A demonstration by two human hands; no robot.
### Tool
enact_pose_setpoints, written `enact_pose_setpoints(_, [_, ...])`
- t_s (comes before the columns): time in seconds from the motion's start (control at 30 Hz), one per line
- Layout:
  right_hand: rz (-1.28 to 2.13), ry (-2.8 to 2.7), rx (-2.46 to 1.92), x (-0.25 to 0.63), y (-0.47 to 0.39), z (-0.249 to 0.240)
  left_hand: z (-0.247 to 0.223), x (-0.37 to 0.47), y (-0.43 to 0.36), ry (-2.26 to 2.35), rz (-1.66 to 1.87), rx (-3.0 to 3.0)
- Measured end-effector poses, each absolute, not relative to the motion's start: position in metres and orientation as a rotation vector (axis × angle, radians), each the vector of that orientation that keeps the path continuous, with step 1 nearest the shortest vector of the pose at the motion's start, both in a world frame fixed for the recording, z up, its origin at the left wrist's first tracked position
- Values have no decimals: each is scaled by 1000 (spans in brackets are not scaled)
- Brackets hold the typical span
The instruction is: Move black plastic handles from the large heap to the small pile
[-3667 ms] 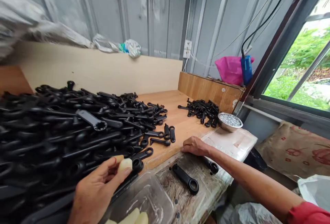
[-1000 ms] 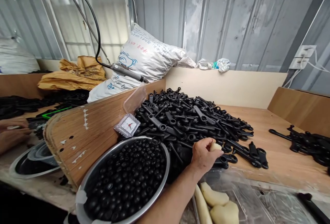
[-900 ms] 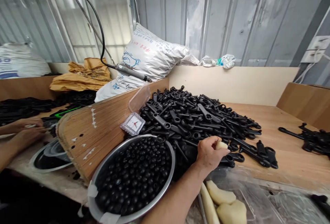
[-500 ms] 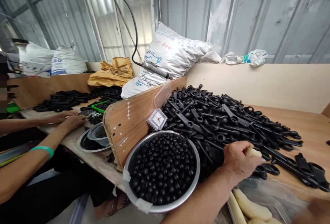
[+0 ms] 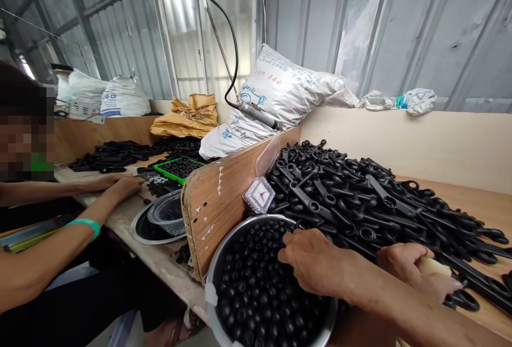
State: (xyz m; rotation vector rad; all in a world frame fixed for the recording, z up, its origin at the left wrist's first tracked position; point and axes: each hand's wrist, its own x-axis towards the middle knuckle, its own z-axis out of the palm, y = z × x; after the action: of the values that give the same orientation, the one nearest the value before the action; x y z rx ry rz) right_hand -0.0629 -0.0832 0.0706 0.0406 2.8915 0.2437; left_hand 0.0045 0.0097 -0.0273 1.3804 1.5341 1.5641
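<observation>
The right hand (image 5: 310,261) crosses in front of the body and lies palm down over the metal bowl (image 5: 212,289), fingers slightly bent and spread, their tips among the small black balls (image 5: 256,288) that fill it; whether any ball is pinched cannot be told. The balls are round, matte and closely packed, and the bowl's thin, bright rim overhangs the near table edge. The left hand (image 5: 416,272) rests at the foot of the heap of black wrench-shaped parts (image 5: 360,203), its fingers curled shut around a pale, smooth piece of peeled fruit (image 5: 434,267), whose end shows past the thumb. The parts are flat, dull black bars with ring ends, tangled and stacked against the cream back board (image 5: 420,144); bare wooden tabletop (image 5: 480,203) lies open only to the right of the heap. A rounded wooden divider board (image 5: 216,203), grained and spotted with white, stands on edge just left of the bowl, with a small clear square clock (image 5: 259,194) beside it. Beyond the divider, a co-worker's hands (image 5: 120,183) rest on the neighbouring bench near a second bowl (image 5: 154,224) and a green tray (image 5: 180,168).
</observation>
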Motion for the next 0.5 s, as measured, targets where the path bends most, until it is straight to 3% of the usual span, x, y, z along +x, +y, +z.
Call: enact_pose_setpoints(0.5, [-76,2970,277,-56,-77,63,-25,13,7,1521,1632,1173])
